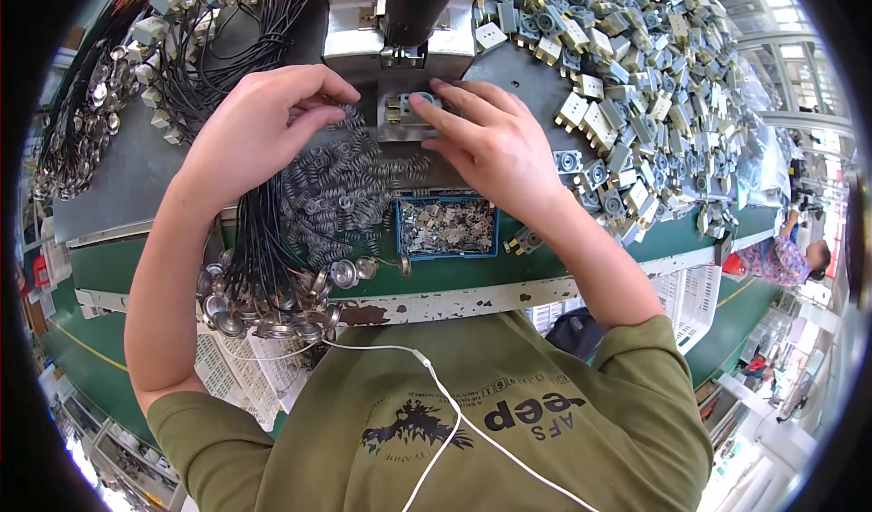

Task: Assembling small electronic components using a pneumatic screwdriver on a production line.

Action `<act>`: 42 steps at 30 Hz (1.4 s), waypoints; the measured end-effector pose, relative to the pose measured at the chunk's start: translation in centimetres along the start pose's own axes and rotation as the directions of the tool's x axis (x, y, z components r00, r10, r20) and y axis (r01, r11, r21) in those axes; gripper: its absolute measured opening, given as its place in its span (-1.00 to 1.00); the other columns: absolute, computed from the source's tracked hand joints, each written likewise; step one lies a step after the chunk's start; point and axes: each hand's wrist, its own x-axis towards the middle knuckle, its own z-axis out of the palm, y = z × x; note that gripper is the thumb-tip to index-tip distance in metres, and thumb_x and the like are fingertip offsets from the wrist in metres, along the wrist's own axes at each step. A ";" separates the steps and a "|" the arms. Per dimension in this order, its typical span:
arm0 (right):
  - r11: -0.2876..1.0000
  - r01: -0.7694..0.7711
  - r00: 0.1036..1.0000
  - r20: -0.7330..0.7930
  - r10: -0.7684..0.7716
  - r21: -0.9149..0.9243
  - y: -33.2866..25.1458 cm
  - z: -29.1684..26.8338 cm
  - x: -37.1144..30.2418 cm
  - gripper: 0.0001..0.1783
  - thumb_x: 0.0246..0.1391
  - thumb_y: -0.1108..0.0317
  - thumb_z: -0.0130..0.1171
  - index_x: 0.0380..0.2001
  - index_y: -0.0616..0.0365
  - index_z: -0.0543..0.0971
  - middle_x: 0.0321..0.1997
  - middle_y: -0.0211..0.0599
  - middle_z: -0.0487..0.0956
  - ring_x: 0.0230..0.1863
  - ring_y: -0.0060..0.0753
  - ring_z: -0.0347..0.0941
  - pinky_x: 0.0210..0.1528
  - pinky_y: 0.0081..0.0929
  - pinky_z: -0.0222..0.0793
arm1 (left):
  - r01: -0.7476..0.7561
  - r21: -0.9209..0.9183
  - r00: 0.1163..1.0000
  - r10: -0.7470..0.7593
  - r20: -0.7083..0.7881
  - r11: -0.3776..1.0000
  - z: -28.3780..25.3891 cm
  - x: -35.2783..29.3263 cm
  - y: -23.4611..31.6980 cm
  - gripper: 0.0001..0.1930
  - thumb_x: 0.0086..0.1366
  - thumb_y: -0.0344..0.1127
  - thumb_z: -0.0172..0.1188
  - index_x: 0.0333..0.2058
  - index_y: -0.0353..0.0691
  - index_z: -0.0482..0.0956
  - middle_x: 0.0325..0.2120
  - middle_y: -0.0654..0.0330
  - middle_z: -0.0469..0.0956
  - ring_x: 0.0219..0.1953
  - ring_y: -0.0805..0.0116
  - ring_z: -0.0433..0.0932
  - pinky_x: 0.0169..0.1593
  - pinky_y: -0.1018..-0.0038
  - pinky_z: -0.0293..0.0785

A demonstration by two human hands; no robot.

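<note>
My left hand [254, 130] hovers over the left side of a heap of small coil springs [331, 185]. Its fingers are curled, with the thumb and index fingertips apart, and loose springs lie by the thumb tip. At the metal fixture [400, 134] under the press, my right hand [495, 139] has its fingers around a small grey plastic housing [406, 108] with brass-coloured contacts. The index fingertip rests on this housing, and the hand hides its right side. Below the right hand, a blue tray [450, 255] holds many small metal pieces.
The press [400, 44] with its black column stands at the back centre. Many grey housings [627, 103] are heaped on the right. Bundles of black wires [263, 221] with round metal ends lie at left. A worn white table edge [436, 306] runs before me; another person [781, 258] is far right.
</note>
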 end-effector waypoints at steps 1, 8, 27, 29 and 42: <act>1.000 0.020 1.000 -0.021 -0.020 -0.001 0.2 0.0 0.1 -0.53 0.05 0.32 0.42 0.09 -0.12 0.68 0.07 -0.30 0.66 0.02 -0.13 0.57 0.05 -0.26 0.52 | 0.002 0.001 1.000 -0.002 -0.005 1.000 0.0 0.0 0.0 -0.82 0.33 -0.50 0.25 -0.12 -0.40 0.63 -0.29 0.03 0.70 -0.22 0.24 0.74 -0.12 0.40 0.64; 0.995 -0.040 0.999 -0.021 0.042 0.092 0.5 0.5 0.8 -0.65 0.04 0.39 0.41 -0.06 -0.16 0.75 -0.08 -0.37 0.64 -0.11 -0.18 0.54 -0.05 -0.27 0.53 | 0.022 -0.101 1.000 -0.022 0.002 0.995 0.0 0.0 0.4 -0.84 0.34 -0.55 0.25 -0.12 -0.41 0.63 -0.26 0.11 0.71 -0.17 0.42 0.73 -0.06 0.49 0.63; 0.305 -0.477 0.823 0.297 0.484 0.824 -3.8 0.1 5.3 -0.77 0.37 0.33 0.20 -0.03 0.25 0.59 -0.23 -0.26 0.71 -0.33 -0.56 0.61 -0.30 -0.55 0.55 | -0.119 0.211 0.980 0.149 -0.135 0.970 -1.0 -0.5 0.7 -0.82 0.34 -0.46 0.29 -0.11 -0.35 0.63 -0.33 0.14 0.71 -0.21 0.42 0.71 -0.11 0.48 0.60; 0.098 -0.608 0.734 0.510 0.448 0.788 -3.3 0.0 5.7 -0.71 0.43 0.24 0.13 0.01 0.26 0.54 -0.20 -0.26 0.69 -0.37 -0.56 0.58 -0.34 -0.58 0.51 | -0.116 0.189 0.979 0.145 -0.145 0.975 -0.9 -0.7 0.7 -0.83 0.33 -0.44 0.30 -0.14 -0.34 0.62 -0.36 0.13 0.69 -0.25 0.38 0.71 -0.14 0.48 0.59; 0.571 -0.283 0.932 0.080 0.353 0.770 -4.2 1.1 5.2 -0.80 0.37 0.34 0.23 -0.05 0.21 0.63 -0.28 -0.44 0.68 -0.28 -0.76 0.49 -0.25 -0.69 0.41 | 0.066 -0.335 0.997 -0.072 -0.007 0.940 -1.4 -0.3 -0.8 -0.86 0.43 -0.52 0.19 -0.08 -0.37 0.56 -0.23 0.27 0.63 -0.19 0.55 0.62 -0.05 0.59 0.54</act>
